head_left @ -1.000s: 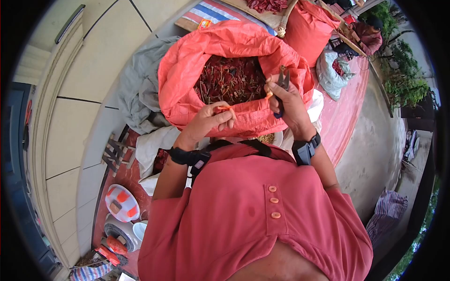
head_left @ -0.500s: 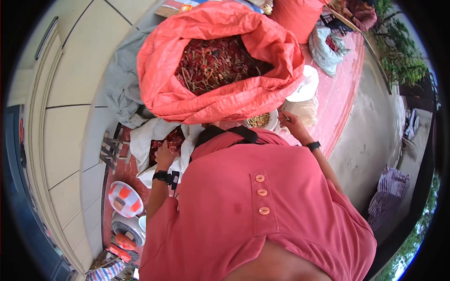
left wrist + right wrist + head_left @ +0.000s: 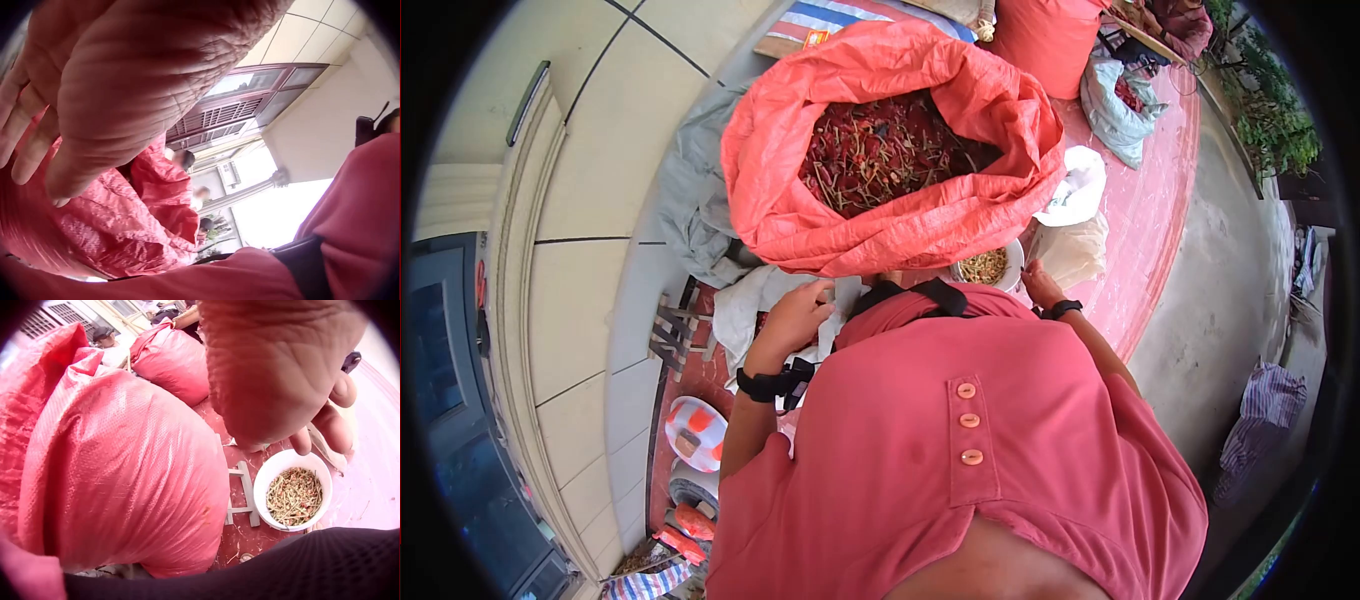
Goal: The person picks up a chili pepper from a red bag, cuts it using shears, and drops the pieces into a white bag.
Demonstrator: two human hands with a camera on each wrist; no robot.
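My left hand (image 3: 793,318) is over the white sack (image 3: 745,300), left of the large red sack (image 3: 840,245). In the left wrist view its palm (image 3: 131,81) faces the camera, fingers loosely extended, nothing visible in them. My right hand (image 3: 1043,286) is low beside the white bucket (image 3: 1014,270) of cut stems, fingers curled. In the right wrist view the hand (image 3: 287,375) is above the bucket (image 3: 262,509); a dark piece, apparently the scissors' handle (image 3: 351,361), shows beyond it, the rest mostly hidden. Dried red chillies and stems (image 3: 880,150) lie inside the red sack.
Another full red sack (image 3: 1045,40) and a pale sack (image 3: 1118,115) stand farther off. White and beige bags (image 3: 1072,250) lie right of the bucket. A patterned basin (image 3: 697,433) is at lower left. A person (image 3: 1183,25) sits at the upper right.
Both hands have come down from in front of the red sack's mouth. My left hand reached the chillies in the white sack, then rose from them; my right hand moved down beside the bucket.
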